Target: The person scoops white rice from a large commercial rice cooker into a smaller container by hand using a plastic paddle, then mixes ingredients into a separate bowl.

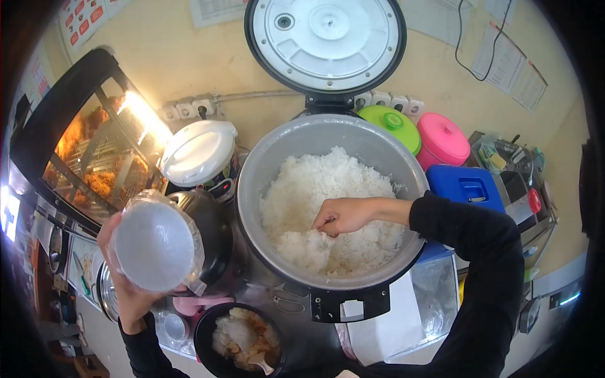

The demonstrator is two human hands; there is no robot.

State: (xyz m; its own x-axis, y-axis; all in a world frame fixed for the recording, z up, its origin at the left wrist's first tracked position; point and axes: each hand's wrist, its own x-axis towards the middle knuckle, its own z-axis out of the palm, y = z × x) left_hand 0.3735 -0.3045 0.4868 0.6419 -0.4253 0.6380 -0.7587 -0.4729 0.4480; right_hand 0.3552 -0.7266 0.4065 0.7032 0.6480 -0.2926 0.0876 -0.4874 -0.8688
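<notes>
White rice [302, 189] heaps up inside a large rice cooker's metal pot [411, 184], whose round lid [331, 42] stands raised behind it. My right hand [347, 217] reaches into the pot, fingers closed at a clump of rice; the handle of a tool, if there is one, is hidden in the fist. On the left, my left hand [125, 283] grips a stack of white plastic bowls [156, 245] in a clear wrapper, the round base facing me. A black bowl [201, 333] below holds rice, brownish food and a pale scoop.
At the left, a lit glass warmer [94, 175] holds fried food beside a small white-lidded rice cooker [198, 151]. Scissors [288, 302] lie in front of the pot. Green [392, 125], pink [444, 137] and blue [463, 186] lidded containers stand right, with white paper [387, 326] below.
</notes>
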